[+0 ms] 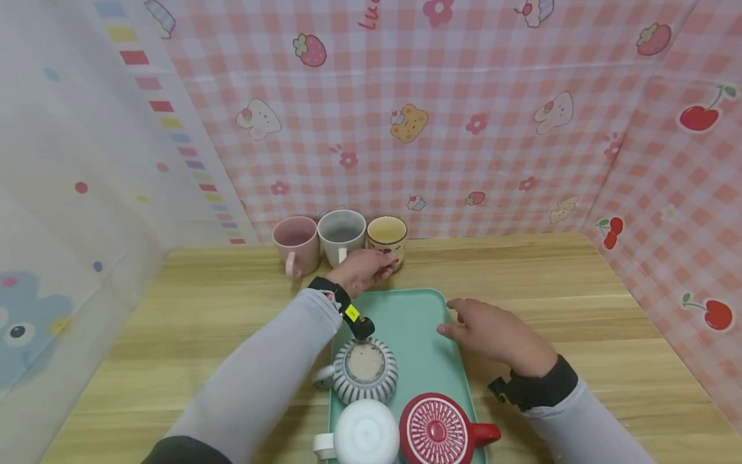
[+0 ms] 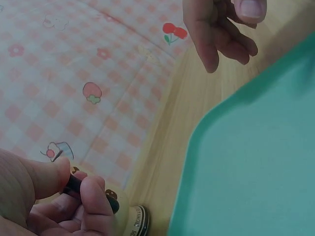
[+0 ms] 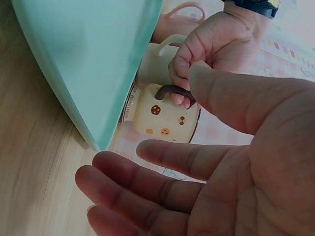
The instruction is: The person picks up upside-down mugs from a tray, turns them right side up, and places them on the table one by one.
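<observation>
A pale yellow mug point(image 1: 387, 231) with cookie prints, a dark rim and a dark handle point(image 3: 173, 90) stands upright at the back, rightmost in a row of mugs. My left hand point(image 1: 364, 269) pinches that handle between thumb and fingers, as both wrist views show. To its left are a white mug point(image 1: 342, 227) and a pink mug point(image 1: 297, 240). Beside the right edge of a green tray point(image 1: 414, 322), my right hand point(image 1: 493, 332) is held with fingers extended and apart, holding nothing.
On the tray's near half, several mugs lie upside down: a grey-and-white striped one point(image 1: 365, 370), a white one point(image 1: 366, 433) and a red one point(image 1: 437, 430), its handle jutting past the right edge. Patterned cloth walls point(image 1: 440, 161) border the wooden tabletop point(image 1: 580, 309).
</observation>
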Available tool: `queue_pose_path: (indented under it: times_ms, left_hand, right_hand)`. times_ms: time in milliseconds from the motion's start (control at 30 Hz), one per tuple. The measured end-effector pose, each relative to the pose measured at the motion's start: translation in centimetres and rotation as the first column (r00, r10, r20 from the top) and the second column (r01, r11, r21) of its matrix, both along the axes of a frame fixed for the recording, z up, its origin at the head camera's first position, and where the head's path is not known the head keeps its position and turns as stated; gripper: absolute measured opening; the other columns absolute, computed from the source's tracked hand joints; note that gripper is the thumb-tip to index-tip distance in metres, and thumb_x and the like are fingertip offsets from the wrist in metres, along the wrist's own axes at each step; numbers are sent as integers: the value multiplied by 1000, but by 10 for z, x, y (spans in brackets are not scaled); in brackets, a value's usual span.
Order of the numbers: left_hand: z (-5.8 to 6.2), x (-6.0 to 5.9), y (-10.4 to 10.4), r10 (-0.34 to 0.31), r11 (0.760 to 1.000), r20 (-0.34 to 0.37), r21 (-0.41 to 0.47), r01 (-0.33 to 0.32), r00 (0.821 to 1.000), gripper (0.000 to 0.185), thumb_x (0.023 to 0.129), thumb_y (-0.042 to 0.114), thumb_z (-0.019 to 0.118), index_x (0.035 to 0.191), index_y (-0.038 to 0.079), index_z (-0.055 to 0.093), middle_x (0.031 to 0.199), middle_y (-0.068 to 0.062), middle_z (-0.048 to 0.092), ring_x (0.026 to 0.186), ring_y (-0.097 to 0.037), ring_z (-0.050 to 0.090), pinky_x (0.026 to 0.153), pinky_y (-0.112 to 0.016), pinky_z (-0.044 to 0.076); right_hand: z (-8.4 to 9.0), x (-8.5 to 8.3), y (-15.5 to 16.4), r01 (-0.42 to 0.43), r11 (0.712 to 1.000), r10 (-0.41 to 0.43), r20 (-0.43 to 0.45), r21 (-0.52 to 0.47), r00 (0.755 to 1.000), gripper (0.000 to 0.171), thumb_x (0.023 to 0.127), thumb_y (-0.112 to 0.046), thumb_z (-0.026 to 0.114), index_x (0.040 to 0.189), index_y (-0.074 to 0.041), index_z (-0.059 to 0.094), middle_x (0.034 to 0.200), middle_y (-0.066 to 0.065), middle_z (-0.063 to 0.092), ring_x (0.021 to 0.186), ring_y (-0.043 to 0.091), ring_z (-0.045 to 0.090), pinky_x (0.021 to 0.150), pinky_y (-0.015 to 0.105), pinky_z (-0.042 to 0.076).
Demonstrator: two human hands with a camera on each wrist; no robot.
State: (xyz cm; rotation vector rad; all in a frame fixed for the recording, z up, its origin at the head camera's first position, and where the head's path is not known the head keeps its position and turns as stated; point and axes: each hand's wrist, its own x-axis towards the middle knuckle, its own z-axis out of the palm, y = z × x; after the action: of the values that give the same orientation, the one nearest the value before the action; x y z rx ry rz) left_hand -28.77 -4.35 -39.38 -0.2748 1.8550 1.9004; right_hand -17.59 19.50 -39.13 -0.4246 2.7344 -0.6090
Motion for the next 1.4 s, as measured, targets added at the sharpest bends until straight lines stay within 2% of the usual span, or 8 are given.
queue_pose_path:
  times_ms: [433,567,667,833,967,1100,1233,1400]
  left_hand:
    - [-7,-2,1,-3,998,-46,-69,0,999,32,107,17,59,128,-6,67,130,-20,67,81,-10,62,69,-16,53]
    - [-4,0,-2,-27,996,-52,-85,23,998,34,108,18,58,130,-7,65,129,-20,67,86,-12,64,74,-18,57]
    - [0,2,-3,-68,988,-79,-146,56,995,37,108,22,57,130,-7,65,122,-19,68,88,-15,66,86,-27,60]
    - [11,15,-7,-191,929,-157,-348,127,969,40,108,28,56,132,-3,63,125,-19,67,108,-26,69,99,-38,58]
    - [19,29,-13,-310,851,-223,-499,165,924,40,108,31,55,136,2,62,130,-17,66,116,-29,65,98,-39,56]
    - [26,43,-24,-380,784,-277,-603,149,882,40,108,35,55,136,8,64,131,-9,66,113,-23,62,97,-41,53]
    - [37,59,-38,-388,769,-311,-628,119,868,40,108,37,55,137,11,64,133,-8,67,119,-24,62,101,-46,53]
    - [51,79,-57,-353,777,-381,-628,41,855,41,107,40,55,137,13,63,134,-7,68,128,-28,62,106,-51,51]
  right_hand:
    - [-2,1,-2,-11,999,11,-1,51,1000,62,102,-41,65,146,2,54,117,15,72,101,24,69,93,54,58]
    - [-3,1,-4,-19,998,19,3,60,1000,63,102,-41,65,146,2,54,115,14,72,100,22,68,94,54,58]
    - [-4,1,-4,-23,998,23,1,60,1000,63,102,-41,65,146,2,54,118,15,72,104,24,69,96,55,57]
    - [-6,1,-4,-26,998,26,-5,56,1000,62,102,-40,65,145,2,54,118,16,72,103,24,70,94,54,58]
    - [-6,1,-5,-34,998,35,-9,53,999,61,102,-38,65,145,4,54,114,15,73,98,21,68,92,52,59]
    - [-5,2,-5,-40,998,40,-11,50,999,61,102,-38,65,145,5,54,114,15,72,98,21,67,92,52,58]
    - [-4,2,-5,-43,998,44,-13,50,999,62,102,-38,65,145,5,53,115,16,72,99,23,68,93,53,58]
    - [-4,3,-5,-38,998,39,-12,49,999,62,102,-40,64,146,4,54,117,16,72,102,23,68,95,54,57]
